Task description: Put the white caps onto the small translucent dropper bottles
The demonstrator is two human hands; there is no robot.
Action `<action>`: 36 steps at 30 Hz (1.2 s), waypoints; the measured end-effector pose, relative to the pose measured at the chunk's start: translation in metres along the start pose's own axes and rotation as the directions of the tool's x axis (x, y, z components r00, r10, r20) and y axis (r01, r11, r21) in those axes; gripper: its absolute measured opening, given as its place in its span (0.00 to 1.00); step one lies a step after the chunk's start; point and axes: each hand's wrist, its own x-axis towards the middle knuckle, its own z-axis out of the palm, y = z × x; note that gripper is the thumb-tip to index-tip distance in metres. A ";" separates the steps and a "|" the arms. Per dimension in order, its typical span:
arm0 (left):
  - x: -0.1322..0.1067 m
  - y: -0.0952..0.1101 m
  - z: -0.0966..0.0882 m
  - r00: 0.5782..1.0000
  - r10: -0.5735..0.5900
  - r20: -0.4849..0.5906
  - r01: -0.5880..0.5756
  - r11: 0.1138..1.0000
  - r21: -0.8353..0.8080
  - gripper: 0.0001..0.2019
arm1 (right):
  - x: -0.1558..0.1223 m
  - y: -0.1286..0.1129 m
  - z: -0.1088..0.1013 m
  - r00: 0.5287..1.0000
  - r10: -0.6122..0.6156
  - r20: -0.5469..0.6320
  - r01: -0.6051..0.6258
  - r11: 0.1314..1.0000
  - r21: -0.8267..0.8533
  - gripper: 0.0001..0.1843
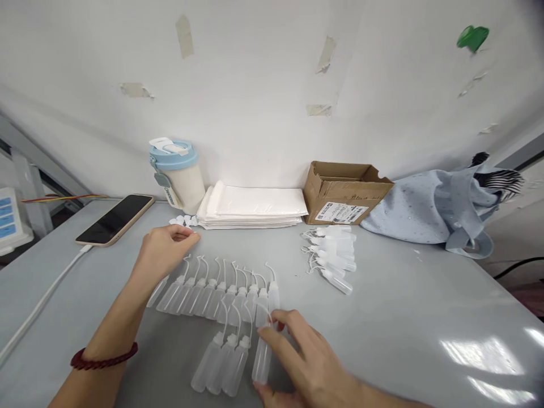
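My right hand (310, 362) grips a small translucent squeeze bottle (262, 360) with a thin white tail at its neck, fingers near its top and bottom ends. Just left of it lie three similar bottles (229, 365) side by side. Behind them runs a row of several more such bottles (206, 297), tails pointing away from me. My left hand (168, 249) is closed in a pinch beyond the row's left end, beside a few small white caps (183, 220). Whatever its fingertips hold is too small or hidden to make out.
Another pile of bottles (334, 252) lies before an open cardboard box (348, 192). White folded packets (259, 203) and a blue-lidded cup (181, 175) stand along the wall. A phone (117, 220) with a white cable is at left, a light blue bag (416, 204) at right.
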 end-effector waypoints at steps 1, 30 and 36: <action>-0.004 0.004 0.001 0.998 0.026 0.058 -0.023 0.998 -0.065 0.16 | 0.003 0.001 -0.006 1.000 0.021 -0.017 -0.019 0.997 0.078 0.25; -0.054 0.040 0.040 0.559 0.424 0.713 0.195 0.768 -0.610 0.08 | 0.020 0.015 -0.042 0.964 0.230 0.133 -0.262 0.742 0.618 0.29; -0.056 0.039 0.039 0.471 0.460 0.753 0.200 0.775 -0.599 0.08 | 0.018 0.016 -0.041 0.951 0.226 0.212 -0.310 0.677 0.667 0.27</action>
